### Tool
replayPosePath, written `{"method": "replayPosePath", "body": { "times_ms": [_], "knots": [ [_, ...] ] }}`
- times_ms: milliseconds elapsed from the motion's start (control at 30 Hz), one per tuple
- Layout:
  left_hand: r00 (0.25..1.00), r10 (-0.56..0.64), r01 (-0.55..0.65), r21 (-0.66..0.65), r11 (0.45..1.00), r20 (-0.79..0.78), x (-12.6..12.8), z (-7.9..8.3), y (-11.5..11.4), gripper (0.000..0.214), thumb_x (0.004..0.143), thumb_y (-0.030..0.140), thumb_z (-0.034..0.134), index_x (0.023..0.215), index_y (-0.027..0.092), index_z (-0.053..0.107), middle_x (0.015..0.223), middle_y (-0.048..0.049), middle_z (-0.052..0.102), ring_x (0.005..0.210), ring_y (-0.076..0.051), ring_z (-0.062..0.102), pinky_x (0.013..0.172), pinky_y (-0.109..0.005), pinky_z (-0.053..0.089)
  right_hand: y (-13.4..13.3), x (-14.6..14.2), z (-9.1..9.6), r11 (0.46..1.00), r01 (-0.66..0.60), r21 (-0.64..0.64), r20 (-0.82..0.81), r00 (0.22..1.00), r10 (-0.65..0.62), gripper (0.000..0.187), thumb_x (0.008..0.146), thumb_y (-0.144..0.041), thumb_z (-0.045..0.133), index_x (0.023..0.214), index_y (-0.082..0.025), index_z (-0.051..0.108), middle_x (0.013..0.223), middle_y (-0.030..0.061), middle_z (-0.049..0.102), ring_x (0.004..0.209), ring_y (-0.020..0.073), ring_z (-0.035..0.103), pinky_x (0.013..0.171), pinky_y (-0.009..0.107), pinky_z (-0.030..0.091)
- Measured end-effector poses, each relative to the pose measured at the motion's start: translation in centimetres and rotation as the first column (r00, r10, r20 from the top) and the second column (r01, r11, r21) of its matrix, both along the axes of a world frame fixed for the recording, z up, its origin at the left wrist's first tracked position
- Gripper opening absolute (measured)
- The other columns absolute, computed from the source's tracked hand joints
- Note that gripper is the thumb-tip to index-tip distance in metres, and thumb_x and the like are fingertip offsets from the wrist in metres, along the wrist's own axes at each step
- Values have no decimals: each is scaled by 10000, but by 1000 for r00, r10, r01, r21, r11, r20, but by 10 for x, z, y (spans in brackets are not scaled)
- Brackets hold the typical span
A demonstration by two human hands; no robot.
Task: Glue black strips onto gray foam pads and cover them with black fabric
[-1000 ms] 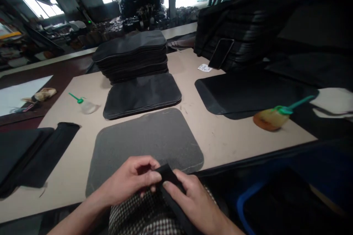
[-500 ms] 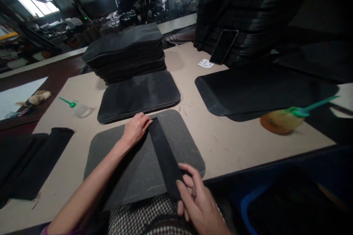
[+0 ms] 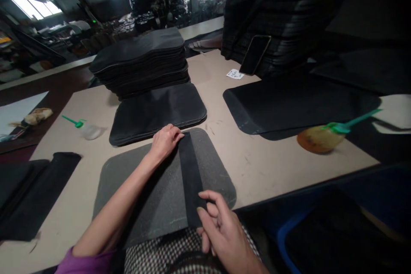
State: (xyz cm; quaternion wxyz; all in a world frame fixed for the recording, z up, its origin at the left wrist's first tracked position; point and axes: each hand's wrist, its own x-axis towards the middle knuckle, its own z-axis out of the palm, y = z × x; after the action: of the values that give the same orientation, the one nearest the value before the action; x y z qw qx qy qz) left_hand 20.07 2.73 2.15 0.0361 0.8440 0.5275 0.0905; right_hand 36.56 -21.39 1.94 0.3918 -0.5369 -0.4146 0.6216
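Note:
A black fabric strip (image 3: 190, 167) lies lengthwise across a dark grey rounded panel (image 3: 150, 192) at the table's front edge. My left hand (image 3: 167, 140) pinches the strip's far end, close to the panel's back edge. At the near end, my right hand (image 3: 221, 227) grips the strip's right edge between thumb and fingers. Just beyond the panel lies a low pile of black rounded panels (image 3: 159, 109). The panel's near edge hangs over the checked cloth on my lap (image 3: 154, 257).
Behind stands a tall stack of black panels (image 3: 141, 64). Bottles with green spouts stand left (image 3: 91, 130) and right, the right bottle (image 3: 321, 139) holding amber liquid. Black sheets (image 3: 289, 107) lie right, folded black fabric (image 3: 48, 197) left. A phone (image 3: 255, 55) leans on a dark stack.
The strip has swung straighter on the panel. Its far end has moved slightly right with my left hand, and its near end slightly left with my right hand.

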Motion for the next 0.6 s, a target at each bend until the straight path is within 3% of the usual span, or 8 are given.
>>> {"method": "replayPosePath", "body": {
  "times_ms": [133, 267, 600],
  "knots": [
    [993, 42, -47, -42, 998, -113, 16, 6, 7, 221, 981, 422, 567, 996, 261, 717, 1011, -45, 667, 872, -198, 650, 668, -283, 418, 1, -2, 3, 1000, -5, 5, 23, 1000, 5, 439, 1011, -542, 466, 1274, -191, 463, 622, -87, 533, 433, 103, 580, 643, 282, 584],
    [985, 47, -56, -49, 997, -165, 18, 10, 7, 194, 969, 374, 575, 968, 241, 716, 1018, -55, 672, 887, -206, 660, 665, -283, 423, 4, -3, 7, 999, -43, 1, 22, 999, 43, 463, 1009, -554, 447, 1296, -191, 446, 718, -25, 634, 440, 106, 587, 446, 217, 448],
    [977, 71, -82, -45, 996, -199, -14, 14, -3, 201, 973, 381, 567, 961, 246, 715, 1027, -49, 678, 882, -206, 660, 654, -280, 423, 3, -8, 7, 995, -95, 25, 26, 995, 94, 404, 1013, -497, 441, 1271, -188, 460, 675, -35, 629, 450, 109, 601, 419, 194, 403]
  ]
}}
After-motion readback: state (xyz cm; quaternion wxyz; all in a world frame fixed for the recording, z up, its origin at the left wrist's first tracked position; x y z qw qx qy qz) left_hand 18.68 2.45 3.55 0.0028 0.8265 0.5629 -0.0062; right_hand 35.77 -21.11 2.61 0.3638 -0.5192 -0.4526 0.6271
